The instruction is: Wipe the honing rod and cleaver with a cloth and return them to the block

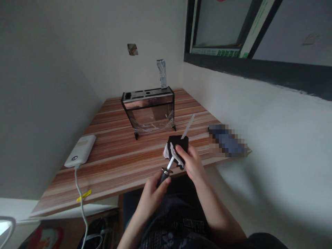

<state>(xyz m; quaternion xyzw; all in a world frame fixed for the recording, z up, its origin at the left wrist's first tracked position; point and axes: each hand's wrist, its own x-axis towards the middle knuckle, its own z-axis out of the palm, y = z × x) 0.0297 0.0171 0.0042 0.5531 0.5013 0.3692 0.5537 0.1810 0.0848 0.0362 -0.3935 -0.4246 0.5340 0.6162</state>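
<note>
My left hand (155,188) is closed round the black handle of a sharpening rod (188,125), which has a shiny guard and a long pale shaft. The shaft slants up and to the right over the table's front part. My right hand (194,162) grips a black and white cloth (177,141) folded round the middle of that shaft, thumb on top. The rod's tip shows beyond the cloth; the part inside is hidden. Behind them stands a knife block (151,119) with see-through sides, a slotted top and plastic film round its lower part. A silvery wrapped handle (162,73) sticks up from it.
A white power bank (81,150) with a cable lies at the table's left. Yellow tape (84,195) is at the front left edge of the wood-grain table (114,117). A blurred dark object (228,141) lies at the right by the wall. A framed window (223,24) is above.
</note>
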